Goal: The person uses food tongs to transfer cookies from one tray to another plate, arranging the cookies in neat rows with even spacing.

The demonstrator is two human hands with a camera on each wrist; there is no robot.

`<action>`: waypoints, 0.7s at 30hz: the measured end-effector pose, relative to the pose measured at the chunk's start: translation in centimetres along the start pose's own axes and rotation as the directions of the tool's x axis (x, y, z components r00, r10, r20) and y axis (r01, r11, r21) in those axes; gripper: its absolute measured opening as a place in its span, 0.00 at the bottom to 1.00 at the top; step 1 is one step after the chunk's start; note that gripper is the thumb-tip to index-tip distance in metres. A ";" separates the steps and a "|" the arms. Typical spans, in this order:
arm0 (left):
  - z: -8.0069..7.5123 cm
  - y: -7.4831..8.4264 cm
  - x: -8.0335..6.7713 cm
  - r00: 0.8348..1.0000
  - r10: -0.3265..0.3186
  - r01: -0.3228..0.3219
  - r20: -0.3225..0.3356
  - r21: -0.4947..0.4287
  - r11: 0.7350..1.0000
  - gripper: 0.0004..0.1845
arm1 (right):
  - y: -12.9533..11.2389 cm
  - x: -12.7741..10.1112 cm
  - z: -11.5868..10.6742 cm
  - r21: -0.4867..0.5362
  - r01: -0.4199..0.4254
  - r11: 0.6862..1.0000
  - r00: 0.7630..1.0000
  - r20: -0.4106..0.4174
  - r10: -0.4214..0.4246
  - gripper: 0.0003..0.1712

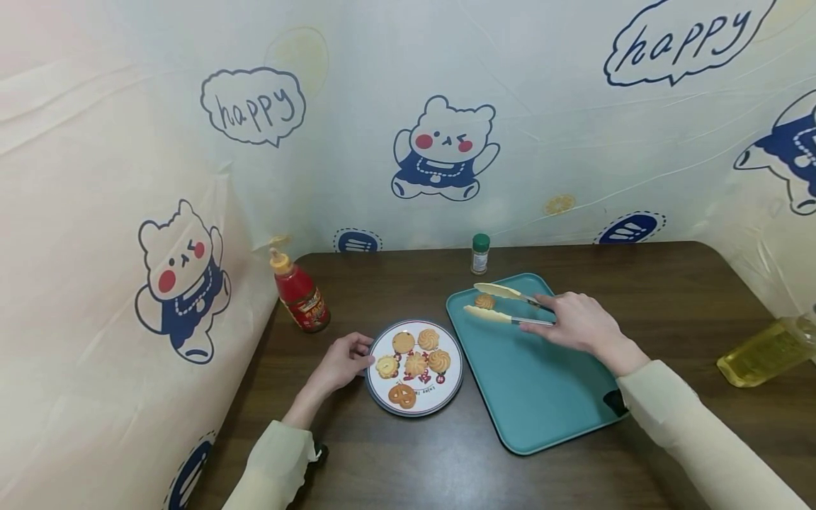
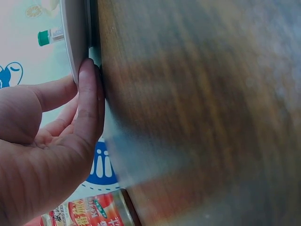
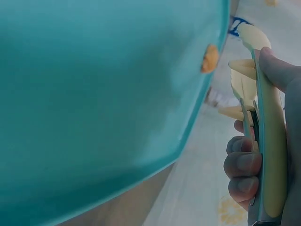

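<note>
My left hand [image 1: 345, 363] pinches the left rim of a round white plate [image 1: 382, 397] with a dark edge; in the left wrist view, the thumb lies on top and fingers beneath. On the plate lie several cookies [image 1: 416, 364], one of them pretzel-shaped [image 1: 402, 395]. My right hand [image 1: 581, 322] grips a pair of tongs [image 1: 532, 320] with cream tips, held above the teal tray [image 1: 542, 397]. The tong tips are spread apart, either side of a single swirled cookie [image 1: 484, 302] at the tray's far left corner. In the right wrist view that cookie [image 3: 210, 59] rests on the tray near its edge.
A red sauce bottle [image 1: 302, 296] with a yellow pump stands at the back left. Behind the tray is a small green-capped shaker [image 1: 480, 254]. An oil bottle [image 1: 768, 350] stands at the right. A printed sheet [image 1: 357, 170] hangs around the brown table [image 1: 446, 467].
</note>
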State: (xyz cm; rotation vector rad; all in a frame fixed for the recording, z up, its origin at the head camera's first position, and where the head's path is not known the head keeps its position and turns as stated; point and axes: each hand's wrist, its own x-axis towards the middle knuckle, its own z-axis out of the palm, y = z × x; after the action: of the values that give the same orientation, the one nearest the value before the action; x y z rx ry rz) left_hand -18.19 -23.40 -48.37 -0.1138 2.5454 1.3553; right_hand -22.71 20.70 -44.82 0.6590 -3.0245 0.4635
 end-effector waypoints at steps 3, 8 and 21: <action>0.0 0.0 -0.1 1.000 0.009 -0.009 0.002 -0.006 1.000 0.16 | 0.9 0.1 0.3 0.002 -0.024 1.000 1.000 0.008 0.024 0.48; 0.0 -0.2 0.1 1.000 0.005 -0.005 0.003 0.001 1.000 0.16 | 1.7 0.0 0.6 0.014 -0.052 0.999 0.998 0.033 0.051 0.49; 0.0 -0.2 0.1 1.000 0.002 -0.002 0.007 -0.006 1.000 0.16 | 2.4 -0.5 1.4 0.032 -0.052 0.998 0.998 0.040 0.051 0.46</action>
State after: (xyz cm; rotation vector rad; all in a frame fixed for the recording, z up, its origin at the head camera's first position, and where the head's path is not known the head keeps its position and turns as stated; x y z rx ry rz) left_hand -18.28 -23.55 -48.56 -0.1076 2.5362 1.3623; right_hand -23.22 22.62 -46.84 0.5994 -3.0835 0.5086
